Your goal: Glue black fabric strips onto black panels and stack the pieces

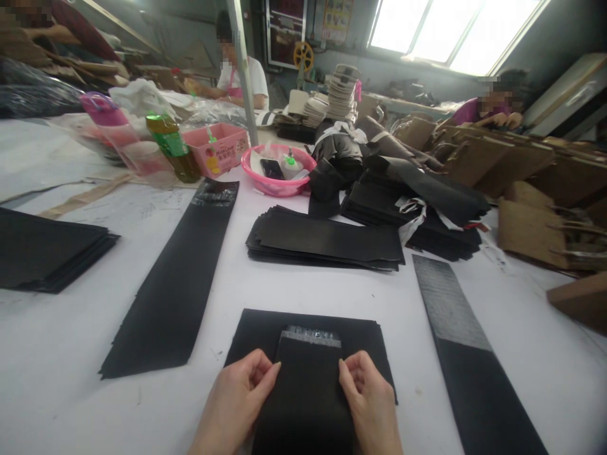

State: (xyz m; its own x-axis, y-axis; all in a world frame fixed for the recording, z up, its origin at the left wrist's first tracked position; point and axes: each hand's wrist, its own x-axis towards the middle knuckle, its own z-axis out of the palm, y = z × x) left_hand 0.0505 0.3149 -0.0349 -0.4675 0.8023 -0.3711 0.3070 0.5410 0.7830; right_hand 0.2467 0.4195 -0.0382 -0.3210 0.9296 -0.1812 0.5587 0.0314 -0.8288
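Between my hands is a black strip (310,385) of sheet material, its far end crossed by a greyish band and a shiny, wet-looking patch. My left hand (241,395) pinches its left edge, and my right hand (367,401) pinches the right edge. Beneath the strip lies a wider black sheet or small stack (256,328). To the left, a fanned set of long black strips (165,284) has a glossy far end. On the right is another long black strip (478,373) with a grey coated end.
Beyond my hands lies a stack of black pieces (327,237); another stack (47,249) is far left. Behind stand a pink basin (277,186) holding a phone, a pink box (218,151) and a bottle (173,148). Brown bags (531,234) crowd the right. Several people sit farther back.
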